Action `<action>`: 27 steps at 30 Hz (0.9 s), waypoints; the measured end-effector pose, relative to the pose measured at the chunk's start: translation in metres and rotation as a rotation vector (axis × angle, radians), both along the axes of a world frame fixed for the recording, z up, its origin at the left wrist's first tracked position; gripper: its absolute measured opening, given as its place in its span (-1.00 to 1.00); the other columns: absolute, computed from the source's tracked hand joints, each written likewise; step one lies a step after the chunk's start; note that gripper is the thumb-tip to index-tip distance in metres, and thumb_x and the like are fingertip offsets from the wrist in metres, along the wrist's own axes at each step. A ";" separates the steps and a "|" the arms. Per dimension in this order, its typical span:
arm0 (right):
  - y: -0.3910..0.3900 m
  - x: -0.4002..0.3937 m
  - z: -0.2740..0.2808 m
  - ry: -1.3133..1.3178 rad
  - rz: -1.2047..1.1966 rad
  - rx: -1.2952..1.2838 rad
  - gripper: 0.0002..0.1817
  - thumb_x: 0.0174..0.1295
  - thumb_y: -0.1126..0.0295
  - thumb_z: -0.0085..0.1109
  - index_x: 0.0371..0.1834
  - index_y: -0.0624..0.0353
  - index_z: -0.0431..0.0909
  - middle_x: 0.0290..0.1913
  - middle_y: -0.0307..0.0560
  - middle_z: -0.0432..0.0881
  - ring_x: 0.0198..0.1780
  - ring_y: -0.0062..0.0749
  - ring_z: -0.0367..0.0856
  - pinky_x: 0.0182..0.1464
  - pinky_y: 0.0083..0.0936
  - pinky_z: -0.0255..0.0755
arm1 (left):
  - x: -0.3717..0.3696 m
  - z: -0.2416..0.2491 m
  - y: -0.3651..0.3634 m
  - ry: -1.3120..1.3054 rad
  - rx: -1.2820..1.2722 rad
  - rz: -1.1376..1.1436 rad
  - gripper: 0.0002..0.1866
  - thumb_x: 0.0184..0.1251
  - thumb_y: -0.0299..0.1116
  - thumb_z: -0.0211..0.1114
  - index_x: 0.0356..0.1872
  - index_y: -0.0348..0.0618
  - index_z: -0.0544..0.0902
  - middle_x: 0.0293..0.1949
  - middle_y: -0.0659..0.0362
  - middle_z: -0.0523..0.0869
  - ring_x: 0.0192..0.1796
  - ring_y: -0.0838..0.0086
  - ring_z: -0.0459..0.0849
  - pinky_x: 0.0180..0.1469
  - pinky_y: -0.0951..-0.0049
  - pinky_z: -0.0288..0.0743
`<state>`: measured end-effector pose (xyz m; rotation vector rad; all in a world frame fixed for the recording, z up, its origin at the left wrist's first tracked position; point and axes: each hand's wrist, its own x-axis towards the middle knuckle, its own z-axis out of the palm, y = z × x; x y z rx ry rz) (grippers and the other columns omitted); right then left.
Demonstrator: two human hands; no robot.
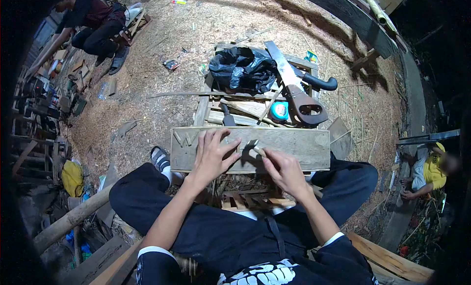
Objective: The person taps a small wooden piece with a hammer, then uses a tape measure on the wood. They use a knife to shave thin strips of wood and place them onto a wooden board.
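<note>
1. Board (289,152): centre of frame, across the lap.
2. Left hand (212,155): on board's left half, thumb and fingers spread; any small piece under fingertips, cannot tell.
3. Right hand (287,173): fingers curled closed around small dark-headed tool (258,150), frame centre.
4. Handsaw (294,91), tape measure (279,110): above board, upper centre-right.

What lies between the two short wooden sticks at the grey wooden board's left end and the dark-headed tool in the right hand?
The bare left hand, over that board; the head view shows it.
</note>
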<state>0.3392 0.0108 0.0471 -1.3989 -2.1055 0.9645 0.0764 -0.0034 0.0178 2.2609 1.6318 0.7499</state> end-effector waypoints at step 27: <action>0.005 -0.012 0.007 -0.322 0.191 0.292 -0.58 0.36 0.34 0.35 0.30 0.00 0.67 -0.32 -0.01 0.68 -0.42 0.01 0.74 -0.36 -0.12 0.63 | -0.003 -0.002 0.002 0.018 0.030 -0.010 -0.57 0.21 -0.21 0.56 0.15 0.17 0.84 0.26 0.08 0.60 0.39 0.14 0.43 0.52 -0.01 0.16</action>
